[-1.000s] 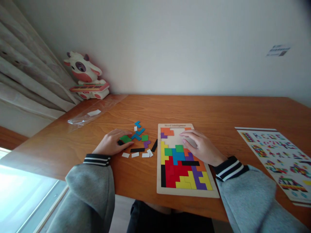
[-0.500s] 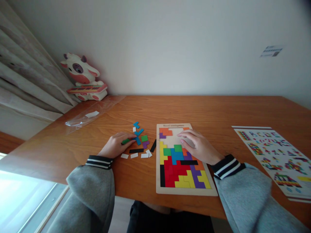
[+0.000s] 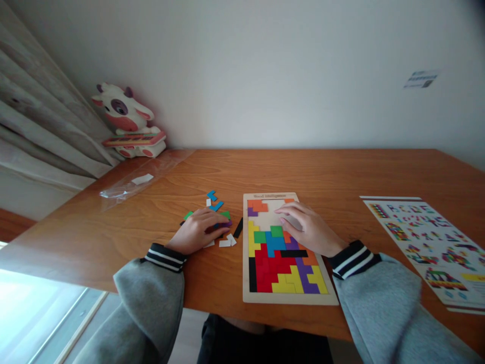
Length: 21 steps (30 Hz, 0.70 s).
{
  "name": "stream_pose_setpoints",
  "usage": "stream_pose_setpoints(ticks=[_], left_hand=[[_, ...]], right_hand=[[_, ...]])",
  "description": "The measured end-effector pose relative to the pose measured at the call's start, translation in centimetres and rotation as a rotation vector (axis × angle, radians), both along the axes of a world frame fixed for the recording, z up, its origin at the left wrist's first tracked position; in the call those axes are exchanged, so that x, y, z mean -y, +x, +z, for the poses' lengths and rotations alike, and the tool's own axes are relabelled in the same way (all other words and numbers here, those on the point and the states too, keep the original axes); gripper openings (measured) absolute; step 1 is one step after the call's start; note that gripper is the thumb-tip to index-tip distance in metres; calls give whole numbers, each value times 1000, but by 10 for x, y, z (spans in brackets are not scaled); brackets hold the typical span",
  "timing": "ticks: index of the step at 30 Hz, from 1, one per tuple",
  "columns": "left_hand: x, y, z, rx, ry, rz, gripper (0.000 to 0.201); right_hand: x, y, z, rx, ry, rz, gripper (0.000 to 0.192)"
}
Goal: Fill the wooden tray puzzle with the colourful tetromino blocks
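Puzzle board point(image 3: 280, 297) lies on wooden desk point(image 3: 322, 174) before pale wall point(image 3: 273, 76), right fingers point(image 3: 293, 210) parted, left fingers' point(image 3: 210, 221) hold unclear.

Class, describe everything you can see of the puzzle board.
The puzzle board is rectangular, looks like pale wood, and has lettering along its far border. It lies flat on the table. Coloured pieces fill its near part; towards the far end, bare base shows beside a few more pieces. The right hand is over it; whether they touch is unclear.

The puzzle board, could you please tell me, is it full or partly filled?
Partly filled: the puzzle board has coloured pieces in its near part, but bare base shows beside the right hand.
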<state>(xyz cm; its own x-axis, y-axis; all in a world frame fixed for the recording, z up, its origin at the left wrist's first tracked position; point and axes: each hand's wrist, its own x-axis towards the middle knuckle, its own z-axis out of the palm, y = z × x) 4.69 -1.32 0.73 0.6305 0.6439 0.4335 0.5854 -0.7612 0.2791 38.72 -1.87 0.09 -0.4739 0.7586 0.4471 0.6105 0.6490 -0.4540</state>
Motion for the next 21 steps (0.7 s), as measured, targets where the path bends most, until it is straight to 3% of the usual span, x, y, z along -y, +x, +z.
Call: stream_pose_setpoints(ticks=[10, 21], left_hand=[[1, -1, 0, -69, 68, -56, 22], [2, 11, 0, 26, -142, 60, 21]], right_hand=[[1, -1, 2, -13, 3, 6, 23], [0, -1, 0, -8, 4, 15, 20]])
